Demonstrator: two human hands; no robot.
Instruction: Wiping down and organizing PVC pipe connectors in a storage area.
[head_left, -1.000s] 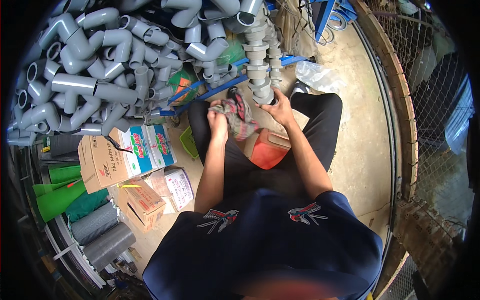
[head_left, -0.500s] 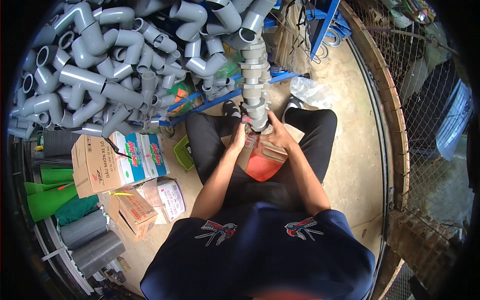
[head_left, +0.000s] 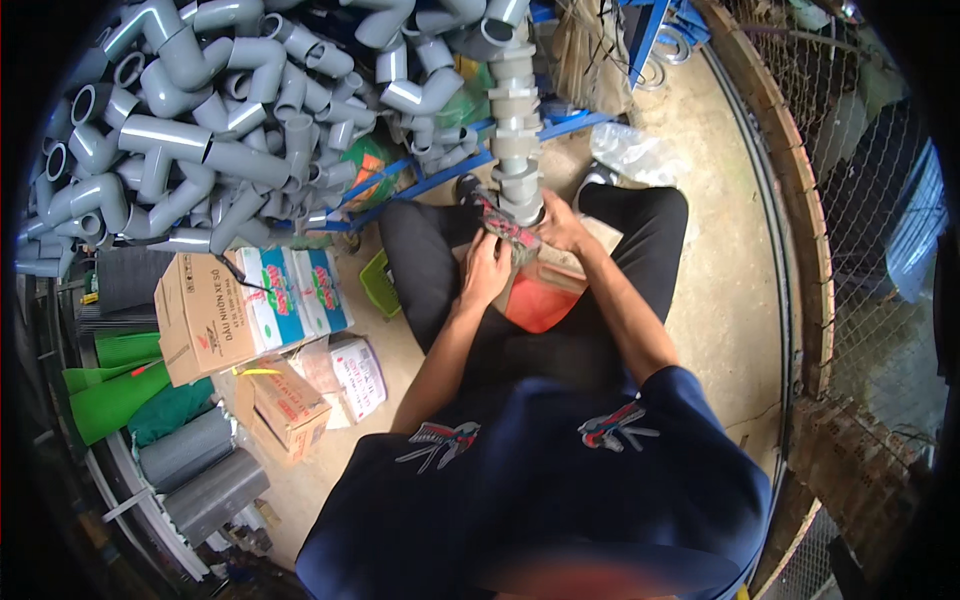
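Between my knees, my left hand (head_left: 486,270) is closed on a patterned cloth (head_left: 512,234) at the near end of a grey stacked column (head_left: 516,125); my right hand (head_left: 565,230) meets that end's right side (how firmly, I cannot tell). The column runs ahead of my hands, past a blue rail (head_left: 575,126). Left of them, a green basket (head_left: 377,284) crowds my knee; rightward, floor (head_left: 730,260) stretches to a mesh fence's wooden edge (head_left: 818,250).

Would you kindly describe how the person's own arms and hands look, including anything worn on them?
The left hand and right hand are both ungloved, and no watch or bracelet shows. The forearms are uncovered, while short, plain sleeves of a dark navy shirt cover the upper arms.
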